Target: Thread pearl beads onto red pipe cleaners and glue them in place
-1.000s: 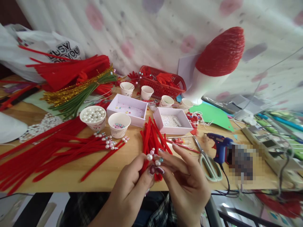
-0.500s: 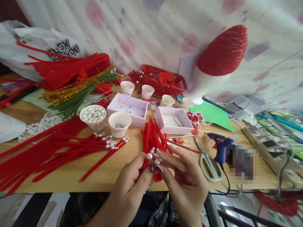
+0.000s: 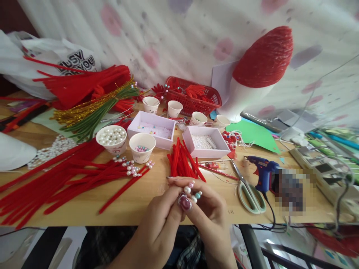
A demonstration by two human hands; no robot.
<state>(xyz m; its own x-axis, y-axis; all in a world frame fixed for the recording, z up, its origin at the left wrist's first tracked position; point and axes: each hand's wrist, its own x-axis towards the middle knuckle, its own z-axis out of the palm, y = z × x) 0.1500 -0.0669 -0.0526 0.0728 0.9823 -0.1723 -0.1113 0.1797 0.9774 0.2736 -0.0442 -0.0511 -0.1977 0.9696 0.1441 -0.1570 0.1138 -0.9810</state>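
Close together at the table's front edge, my left hand (image 3: 158,216) and my right hand (image 3: 211,215) are both closed on one small cluster of pearl beads (image 3: 187,190). White, pink and turquoise beads stick out above my thumbs; the rest of the piece is hidden between my fingers. Just beyond lies a bundle of red pipe cleaners (image 3: 181,160). To the left, more red pipe cleaners (image 3: 81,170) are spread out, some with pearl clusters (image 3: 131,169) at their tips. Behind those stand a paper cup of white pearls (image 3: 111,139) and a cup of coloured beads (image 3: 142,147).
Scissors (image 3: 251,194) and a blue glue gun (image 3: 263,170) lie on the right, by a power strip (image 3: 319,175). Two bead boxes (image 3: 153,129), several paper cups and a red basket (image 3: 206,106) stand farther back. A white mannequin head (image 3: 238,97) wears a red covering.
My right fingers have folded in from their spread position, and my hands are closer together. The bead cluster has tilted and shifted slightly right; the red part below it is now covered.
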